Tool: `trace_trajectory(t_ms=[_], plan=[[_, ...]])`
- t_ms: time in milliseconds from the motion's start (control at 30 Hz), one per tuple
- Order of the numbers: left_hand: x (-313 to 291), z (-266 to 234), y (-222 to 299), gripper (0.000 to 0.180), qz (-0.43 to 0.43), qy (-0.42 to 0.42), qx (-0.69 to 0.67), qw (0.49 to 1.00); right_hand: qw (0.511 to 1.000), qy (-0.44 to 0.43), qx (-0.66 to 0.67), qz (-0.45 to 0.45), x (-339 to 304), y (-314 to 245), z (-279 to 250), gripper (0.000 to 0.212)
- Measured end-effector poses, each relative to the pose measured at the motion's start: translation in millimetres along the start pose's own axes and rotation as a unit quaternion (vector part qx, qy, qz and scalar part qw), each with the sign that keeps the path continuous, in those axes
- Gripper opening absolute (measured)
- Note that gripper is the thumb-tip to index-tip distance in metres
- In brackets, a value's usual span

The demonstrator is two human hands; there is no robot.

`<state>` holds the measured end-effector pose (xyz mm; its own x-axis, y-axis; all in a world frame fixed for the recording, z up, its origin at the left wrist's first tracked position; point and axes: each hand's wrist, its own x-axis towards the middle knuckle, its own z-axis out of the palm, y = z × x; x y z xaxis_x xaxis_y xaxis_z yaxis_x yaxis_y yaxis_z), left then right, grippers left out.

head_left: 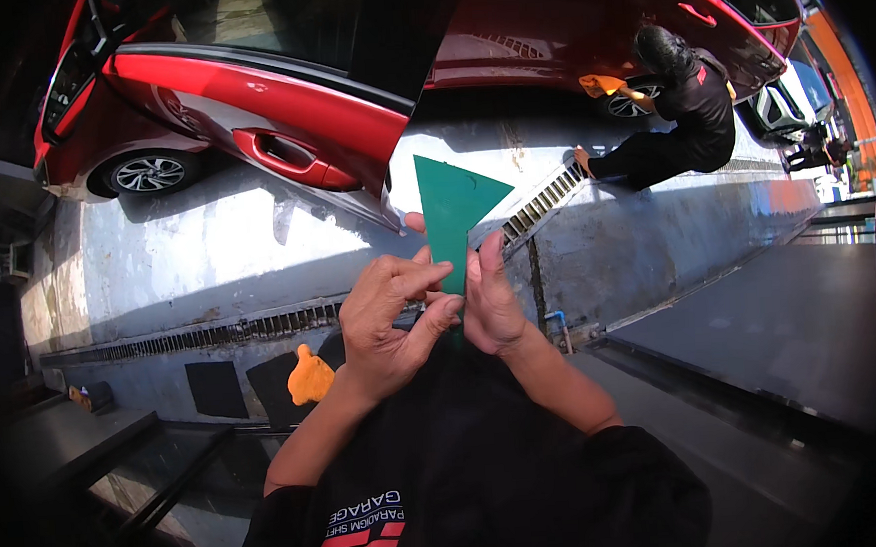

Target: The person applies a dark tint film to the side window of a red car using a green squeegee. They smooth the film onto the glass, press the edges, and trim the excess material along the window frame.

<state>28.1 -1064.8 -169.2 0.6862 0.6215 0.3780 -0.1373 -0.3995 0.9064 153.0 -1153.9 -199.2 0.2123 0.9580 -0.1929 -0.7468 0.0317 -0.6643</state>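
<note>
A flat green squeegee-like tool [451, 199] with a triangular head and narrow handle is held upright in front of my chest. My left hand [390, 311] pinches the handle between thumb and fingers. Close against the handle's right side is my right hand [494, 295], its thumb stretched upward and apart from the tool. Fingertips show past the tool's left edge, seemingly from the right hand's fingers extended behind it. The handle's lower end is largely hidden by the hands.
Ahead stands a red car with its door [261, 104] open. A co-worker [682, 112] crouches at its side with an orange cloth [601, 85]. A drain grate [204, 337] crosses the floor. Another orange cloth [311, 375] is beside my left forearm; a blue pipe [557, 319] is right.
</note>
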Motion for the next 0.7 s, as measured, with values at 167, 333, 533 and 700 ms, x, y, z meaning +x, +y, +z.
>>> trace_trajectory(t_ms=[167, 333, 533, 700], plan=[[-7, -34, 1, 0.033, -0.046, 0.009, -0.032, 0.998, 0.998, -0.009, -0.063, 0.011, 9, 44, 39, 0.101], [-13, -93, -18, 0.021, -0.071, -0.005, -0.102, 0.992, 0.994, -0.026, -0.013, 0.102, 29, 86, 67, 0.099], [-35, -152, -38, 0.021, -0.045, 0.051, -0.074, 0.995, 0.996, -0.01, -0.027, 0.086, 57, 127, 111, 0.102], [-51, -181, -51, 0.038, 0.128, 0.086, 0.07, 0.986, 0.997, -0.007, -0.027, 0.074, 74, 158, 133, 0.102]])
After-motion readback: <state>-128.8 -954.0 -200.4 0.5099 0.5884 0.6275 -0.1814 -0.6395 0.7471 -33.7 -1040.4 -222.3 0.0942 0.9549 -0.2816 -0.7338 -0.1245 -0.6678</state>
